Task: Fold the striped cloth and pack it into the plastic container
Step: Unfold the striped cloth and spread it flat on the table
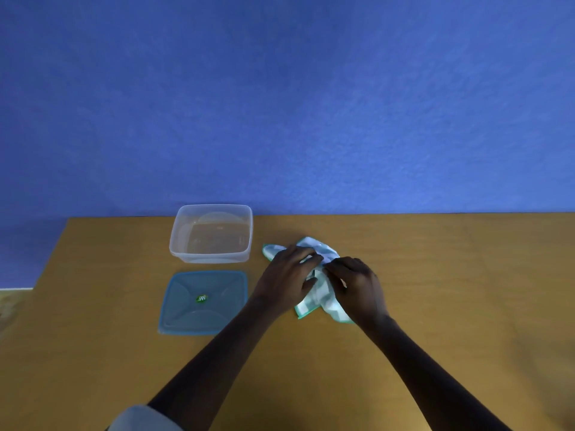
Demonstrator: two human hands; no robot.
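Note:
The striped cloth (320, 298), white and pale green with a green hem, lies crumpled on the wooden table right of centre. My left hand (287, 275) rests on its left part with fingers pinching the fabric. My right hand (357, 284) grips the cloth from the right, fingertips meeting the left hand's near the bunched middle. The clear plastic container (179, 244) stands without its lid to the left of the cloth, near the table's far edge, with nothing inside. Much of the cloth's middle is hidden under both hands.
The container's blue lid (202, 318) lies flat on the table in front of the container, left of my left forearm. A blue wall (280, 104) rises behind the table (435, 306). The table's left edge runs diagonally at the far left.

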